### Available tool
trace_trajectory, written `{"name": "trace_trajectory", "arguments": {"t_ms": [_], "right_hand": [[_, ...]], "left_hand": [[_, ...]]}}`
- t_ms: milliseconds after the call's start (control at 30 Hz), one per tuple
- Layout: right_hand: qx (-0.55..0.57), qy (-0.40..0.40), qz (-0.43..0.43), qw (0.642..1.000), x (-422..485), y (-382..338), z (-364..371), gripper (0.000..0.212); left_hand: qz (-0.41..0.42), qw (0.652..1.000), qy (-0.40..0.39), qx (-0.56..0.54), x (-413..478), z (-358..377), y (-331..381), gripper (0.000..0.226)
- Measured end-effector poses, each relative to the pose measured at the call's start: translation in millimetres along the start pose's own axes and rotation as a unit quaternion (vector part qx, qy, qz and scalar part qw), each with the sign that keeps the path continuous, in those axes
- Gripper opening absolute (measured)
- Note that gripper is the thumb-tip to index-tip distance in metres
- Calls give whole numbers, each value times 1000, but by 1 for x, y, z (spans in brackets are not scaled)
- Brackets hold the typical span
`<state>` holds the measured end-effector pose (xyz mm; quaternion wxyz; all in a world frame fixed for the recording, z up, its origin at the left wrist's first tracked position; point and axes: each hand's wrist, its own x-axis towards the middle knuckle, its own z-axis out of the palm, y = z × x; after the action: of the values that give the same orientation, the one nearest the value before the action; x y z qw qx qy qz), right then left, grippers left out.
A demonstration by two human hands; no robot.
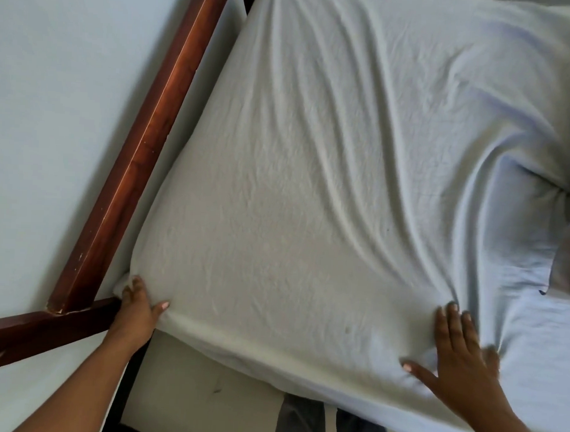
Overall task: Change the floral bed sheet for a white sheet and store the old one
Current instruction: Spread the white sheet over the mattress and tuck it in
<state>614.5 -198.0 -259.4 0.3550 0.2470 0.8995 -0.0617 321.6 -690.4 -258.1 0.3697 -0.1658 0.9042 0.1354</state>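
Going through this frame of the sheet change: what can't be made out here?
Floral sheet: not in the head view, so whether it has been stored cannot be told.
Left hand: its fingers are partly hidden by the white sheet corner beside the bed frame.
Sheet's right side: cut off by the picture edge; the dark patch there is too blurred to identify.

The bed frame point(140, 159) runs close along the left edge of the white sheet point(294, 184), leaving only a thin slit, and the left hand point(138, 311) fills the corner where its rails meet. Over the sheet the way lies open, but for the right hand point(459, 354) flat near the front edge.
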Motion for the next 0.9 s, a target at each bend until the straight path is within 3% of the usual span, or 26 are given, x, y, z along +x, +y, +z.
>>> {"name": "trace_trajectory", "arguments": {"t_ms": [67, 133, 233, 300, 433, 567, 733, 800, 900], "right_hand": [[2, -9, 20, 1000, 2, -1, 1, 127], [33, -8, 31, 999, 6, -12, -7, 127], [74, 45, 34, 996, 20, -34, -33, 115], [56, 109, -32, 992, 40, -39, -47, 106], [20, 88, -114, 989, 77, -13, -50, 99], [54, 70, -15, 996, 84, 47, -41, 112], [131, 23, 72, 989, 70, 83, -47, 112], [213, 55, 109, 969, 58, 94, -60, 91], [262, 271, 61, 924, 25, 108, -83, 36]], "left_hand": [[-33, 995, 32, 91, 1, 1, 11, 84], [-12, 976, 97, 193, -11, 9, 38, 74], [159, 957, 127, 206, -40, 47, 104, 74], [278, 931, 135, 197, -57, 84, 156, 75], [353, 901, 91, 234, -86, 156, 253, 87], [391, 877, 71, 269, -118, 215, 300, 93], [489, 810, -23, 321, -168, 252, 334, 84], [517, 806, -79, 279, -184, 258, 355, 72], [477, 867, -140, 13, -225, 258, 405, 49]]}}
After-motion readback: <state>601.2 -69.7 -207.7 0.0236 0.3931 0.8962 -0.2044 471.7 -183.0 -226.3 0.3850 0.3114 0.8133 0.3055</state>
